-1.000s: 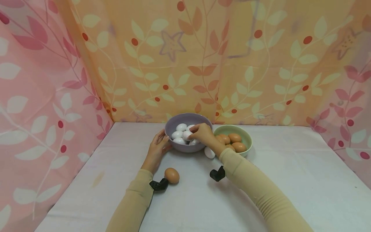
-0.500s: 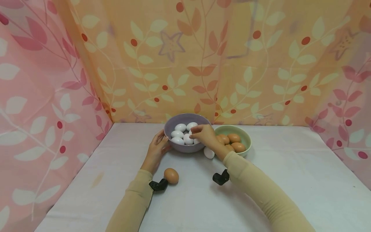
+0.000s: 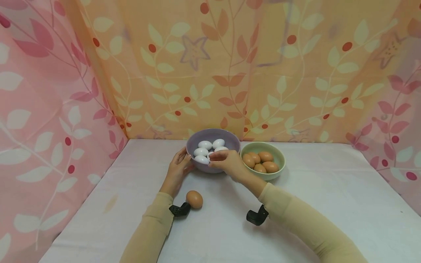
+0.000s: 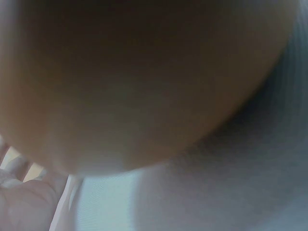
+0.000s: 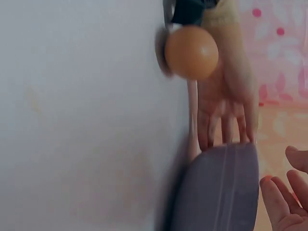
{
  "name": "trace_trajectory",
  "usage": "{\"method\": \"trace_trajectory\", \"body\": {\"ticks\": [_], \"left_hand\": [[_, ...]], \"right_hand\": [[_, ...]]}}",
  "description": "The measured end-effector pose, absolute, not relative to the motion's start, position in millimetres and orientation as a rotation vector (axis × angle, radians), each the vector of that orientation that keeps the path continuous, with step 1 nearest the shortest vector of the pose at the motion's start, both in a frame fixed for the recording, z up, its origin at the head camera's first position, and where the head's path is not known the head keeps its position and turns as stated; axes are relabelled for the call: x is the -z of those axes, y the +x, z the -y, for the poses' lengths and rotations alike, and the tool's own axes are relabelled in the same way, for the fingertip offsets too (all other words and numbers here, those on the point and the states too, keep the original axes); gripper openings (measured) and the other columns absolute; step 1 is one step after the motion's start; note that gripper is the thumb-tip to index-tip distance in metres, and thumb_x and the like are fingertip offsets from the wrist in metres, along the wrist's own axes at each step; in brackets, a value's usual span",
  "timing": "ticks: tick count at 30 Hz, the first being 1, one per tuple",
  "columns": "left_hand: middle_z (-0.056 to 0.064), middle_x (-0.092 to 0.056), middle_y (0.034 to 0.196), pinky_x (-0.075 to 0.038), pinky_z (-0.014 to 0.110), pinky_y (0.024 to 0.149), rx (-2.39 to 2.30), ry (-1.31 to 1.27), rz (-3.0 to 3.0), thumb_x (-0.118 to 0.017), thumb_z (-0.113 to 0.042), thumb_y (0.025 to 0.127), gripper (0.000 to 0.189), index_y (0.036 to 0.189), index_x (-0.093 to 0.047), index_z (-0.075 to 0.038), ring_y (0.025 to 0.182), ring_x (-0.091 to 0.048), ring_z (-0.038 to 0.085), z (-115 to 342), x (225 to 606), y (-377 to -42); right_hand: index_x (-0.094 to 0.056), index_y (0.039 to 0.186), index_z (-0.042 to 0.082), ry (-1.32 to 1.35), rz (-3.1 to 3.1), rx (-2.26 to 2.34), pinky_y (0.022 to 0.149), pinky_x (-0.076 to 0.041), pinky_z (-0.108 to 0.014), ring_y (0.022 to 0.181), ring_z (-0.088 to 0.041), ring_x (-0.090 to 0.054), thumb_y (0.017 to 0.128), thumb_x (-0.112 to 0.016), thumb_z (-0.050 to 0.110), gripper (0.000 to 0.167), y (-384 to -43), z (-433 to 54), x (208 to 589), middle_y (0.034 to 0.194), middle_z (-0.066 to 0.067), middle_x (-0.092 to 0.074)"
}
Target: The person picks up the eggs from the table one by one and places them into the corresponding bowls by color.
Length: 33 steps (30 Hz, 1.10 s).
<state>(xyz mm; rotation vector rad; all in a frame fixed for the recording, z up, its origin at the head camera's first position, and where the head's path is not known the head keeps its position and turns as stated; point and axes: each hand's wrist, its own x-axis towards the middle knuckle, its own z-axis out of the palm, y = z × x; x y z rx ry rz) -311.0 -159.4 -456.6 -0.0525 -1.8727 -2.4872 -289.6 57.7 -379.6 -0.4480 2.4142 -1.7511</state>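
Note:
My left hand [image 3: 177,168] rests its fingertips against the left side of a purple bowl [image 3: 213,133] holding several white eggs [image 3: 201,152]. In the right wrist view these fingers look nearly straight where they meet the purple bowl [image 5: 216,187]. My right hand [image 3: 230,162] is in front of the bowl's right side, fingers apart and holding nothing. Near my left wrist, a brown egg [image 3: 194,199] lies on the table; the left wrist view is mostly filled by this egg [image 4: 115,96], close and blurred. The spot between the bowls is hidden by my right hand.
To the right of the purple bowl stands a light green bowl [image 3: 279,157] with several brown eggs [image 3: 265,156] in it. White cloth covers the table [image 3: 204,237]. Patterned curtains [image 3: 197,73] hang behind and at both sides.
My right hand has let go of a white egg in the purple bowl, then drawn back toward me and down. It now covers the white egg seen earlier between the bowls. My left hand stays put.

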Motion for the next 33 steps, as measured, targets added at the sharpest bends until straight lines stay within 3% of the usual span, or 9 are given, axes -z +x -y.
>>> {"method": "trace_trajectory", "body": {"ticks": [10,19,25,33], "left_hand": [[0.006,-0.03,0.163,-0.041,0.051,0.114,2.485,-0.045,1.891,-0.056,-0.019,0.103,0.056,0.154,-0.034,-0.015,0.145,-0.038,0.025,160,458,-313],[0.007,-0.029,0.163,-0.04,0.052,0.114,2.475,-0.061,1.898,-0.054,-0.019,0.104,0.055,0.154,-0.033,-0.015,0.145,-0.038,0.027,159,456,-311],[0.006,-0.031,0.162,-0.041,0.051,0.114,2.468,-0.061,1.902,-0.053,-0.019,0.104,0.055,0.154,-0.033,-0.015,0.144,-0.039,0.026,159,457,-311],[0.005,-0.033,0.162,-0.041,0.051,0.113,2.466,-0.069,1.898,-0.054,-0.021,0.104,0.053,0.153,-0.035,-0.017,0.143,-0.041,0.025,160,459,-312]], "right_hand": [[-0.072,0.115,-0.001,-0.53,-2.365,1.779,0.088,-0.058,-0.025,0.106,-0.022,-0.071,0.082,-0.08,0.009,0.035,-269,-57,387,0.113,-0.017,-0.074],[-0.067,0.121,-0.005,-0.573,-2.268,1.786,0.09,-0.059,-0.028,0.116,-0.033,-0.066,0.081,-0.079,0.008,0.043,-259,-56,397,0.119,-0.022,-0.07],[-0.068,0.12,-0.003,-0.591,-2.302,1.711,0.093,-0.056,-0.028,0.116,-0.028,-0.066,0.08,-0.082,0.01,0.045,-255,-55,404,0.122,-0.022,-0.069],[-0.067,0.123,-0.003,-0.661,-2.297,1.623,0.098,-0.055,-0.036,0.117,-0.028,-0.066,0.08,-0.081,0.01,0.047,-253,-53,413,0.124,-0.022,-0.068]]}}
